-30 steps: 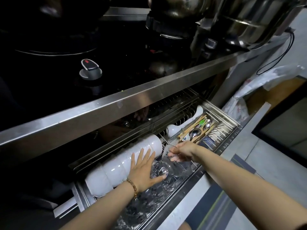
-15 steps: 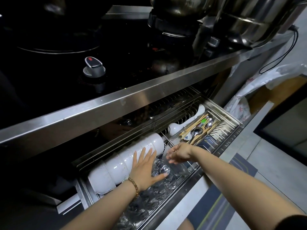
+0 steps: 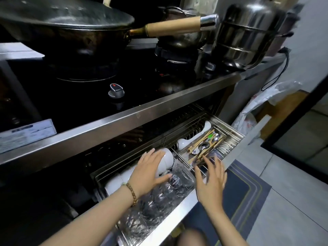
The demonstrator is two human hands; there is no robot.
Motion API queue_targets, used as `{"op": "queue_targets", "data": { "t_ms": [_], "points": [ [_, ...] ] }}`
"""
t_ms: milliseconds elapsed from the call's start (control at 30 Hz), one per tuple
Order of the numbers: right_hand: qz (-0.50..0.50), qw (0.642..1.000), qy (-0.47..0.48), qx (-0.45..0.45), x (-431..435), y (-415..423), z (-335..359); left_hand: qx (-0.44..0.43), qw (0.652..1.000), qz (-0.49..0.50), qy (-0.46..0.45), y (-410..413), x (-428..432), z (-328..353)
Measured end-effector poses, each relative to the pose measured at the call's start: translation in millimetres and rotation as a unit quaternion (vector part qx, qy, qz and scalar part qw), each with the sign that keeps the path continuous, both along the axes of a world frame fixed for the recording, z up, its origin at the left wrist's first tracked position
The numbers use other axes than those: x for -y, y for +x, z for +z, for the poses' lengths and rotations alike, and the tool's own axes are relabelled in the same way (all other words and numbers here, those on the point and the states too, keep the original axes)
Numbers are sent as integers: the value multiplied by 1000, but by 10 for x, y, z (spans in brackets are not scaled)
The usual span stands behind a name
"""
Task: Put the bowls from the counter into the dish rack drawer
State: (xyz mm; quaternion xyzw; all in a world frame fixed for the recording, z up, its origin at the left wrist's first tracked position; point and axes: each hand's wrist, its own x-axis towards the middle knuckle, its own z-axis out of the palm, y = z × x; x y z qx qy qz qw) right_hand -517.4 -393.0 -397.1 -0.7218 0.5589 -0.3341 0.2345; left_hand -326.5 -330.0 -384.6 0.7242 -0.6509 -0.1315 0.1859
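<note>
The steel dish rack drawer (image 3: pixel 234 132) stands pulled out under the stove counter. A row of white bowls (image 3: pixel 167 159) lies on edge along its back. In front of them lies a row of clear glass bowls (image 3: pixel 181 176). My left hand (image 3: pixel 148 170) lies flat, fingers spread, across the white bowls, its thumb touching the glass bowls. My right hand (image 3: pixel 210 178) hovers open above the drawer's front edge, next to the cutlery tray, holding nothing.
A mesh cutlery tray (image 3: pixel 205 145) with chopsticks and spoons fills the drawer's right part, with a white ladle (image 3: pixel 192 137) behind it. Above are the stove knob (image 3: pixel 116 90), a wok (image 3: pixel 67 27) and a steel pot (image 3: pixel 248 34). A striped mat (image 3: pixel 246 190) covers the floor.
My right hand has let go of the glass bowl and drawn back toward the drawer's front. My left hand slid right along the white bowls. The view tilted up to the stove.
</note>
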Motion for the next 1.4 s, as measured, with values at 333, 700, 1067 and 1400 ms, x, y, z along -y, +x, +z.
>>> {"op": "queue_targets", "data": {
  "t_ms": [333,700,1067,1400],
  "points": [
    [-3,988,70,136,-148,208,-10,258,946,-35,-191,229,-289,1202],
    [94,987,127,40,209,798,76,327,938,58,-101,683,-536,1362],
    [275,943,189,9,575,1129,299,332,939,59,-71,690,-538,1383],
    [324,943,78,7,407,836,848,295,952,62,-57,660,-545,1450]
  ]
}}
